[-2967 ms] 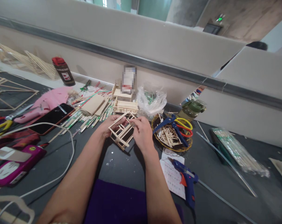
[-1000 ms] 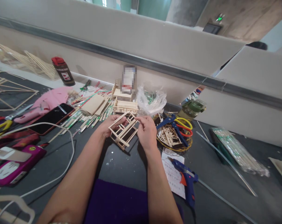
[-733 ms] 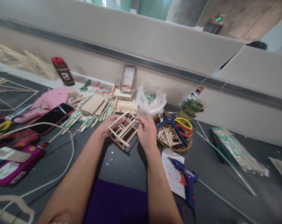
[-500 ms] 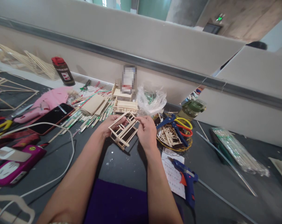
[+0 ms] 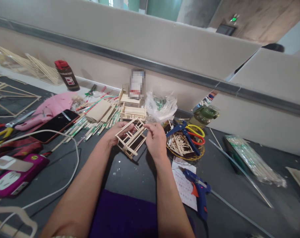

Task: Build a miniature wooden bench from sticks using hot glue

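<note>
Pale wooden stick frame (image 5: 134,138), caught between two hands!
And the right hand (image 5: 156,140) has slid out to the frame's two o'clock corner, fingertips pinched on it, so the middle lies in plain sight; the left hand (image 5: 115,133) grips the ten o'clock side, probably steadying the lot. Tight at twelve, a small wooden model (image 5: 133,114) sitting just behind; tight at three, the basket (image 5: 189,159) right beside the knuckles. Roomiest is six o'clock, dark tabletop (image 5: 130,178) stretching below. Glue gun (image 5: 202,195) lies at four, untouched.
</note>
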The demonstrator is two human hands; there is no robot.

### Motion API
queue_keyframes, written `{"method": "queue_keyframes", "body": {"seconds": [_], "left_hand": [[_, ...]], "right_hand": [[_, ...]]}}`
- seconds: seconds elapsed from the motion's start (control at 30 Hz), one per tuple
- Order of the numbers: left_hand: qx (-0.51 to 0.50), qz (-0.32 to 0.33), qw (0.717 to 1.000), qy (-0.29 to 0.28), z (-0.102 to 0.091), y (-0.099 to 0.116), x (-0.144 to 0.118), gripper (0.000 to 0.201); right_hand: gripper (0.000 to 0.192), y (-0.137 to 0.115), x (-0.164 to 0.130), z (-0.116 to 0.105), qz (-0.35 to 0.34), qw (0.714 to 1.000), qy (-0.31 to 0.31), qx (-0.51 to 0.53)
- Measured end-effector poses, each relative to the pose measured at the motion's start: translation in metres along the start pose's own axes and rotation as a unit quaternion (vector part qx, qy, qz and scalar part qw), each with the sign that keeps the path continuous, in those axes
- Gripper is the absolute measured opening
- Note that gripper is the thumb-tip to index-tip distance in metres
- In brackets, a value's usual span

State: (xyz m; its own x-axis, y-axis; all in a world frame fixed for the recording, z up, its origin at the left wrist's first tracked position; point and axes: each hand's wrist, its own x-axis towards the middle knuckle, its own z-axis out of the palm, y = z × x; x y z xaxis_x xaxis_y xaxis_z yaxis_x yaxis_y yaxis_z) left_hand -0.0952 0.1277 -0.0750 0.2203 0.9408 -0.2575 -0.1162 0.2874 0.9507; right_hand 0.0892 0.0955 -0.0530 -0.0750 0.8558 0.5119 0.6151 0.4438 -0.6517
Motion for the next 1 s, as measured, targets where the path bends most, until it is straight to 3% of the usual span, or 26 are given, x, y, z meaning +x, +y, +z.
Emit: {"method": "queue_keyframes", "body": {"seconds": [1.0], "left_hand": [[-0.005,0.002,1.0,0.002,-0.0011,-0.002,0.0017,0.046]], "right_hand": [[0.037,0.0011,0.0003,0.0015,-0.011,1.0,0.002,0.0]]}}
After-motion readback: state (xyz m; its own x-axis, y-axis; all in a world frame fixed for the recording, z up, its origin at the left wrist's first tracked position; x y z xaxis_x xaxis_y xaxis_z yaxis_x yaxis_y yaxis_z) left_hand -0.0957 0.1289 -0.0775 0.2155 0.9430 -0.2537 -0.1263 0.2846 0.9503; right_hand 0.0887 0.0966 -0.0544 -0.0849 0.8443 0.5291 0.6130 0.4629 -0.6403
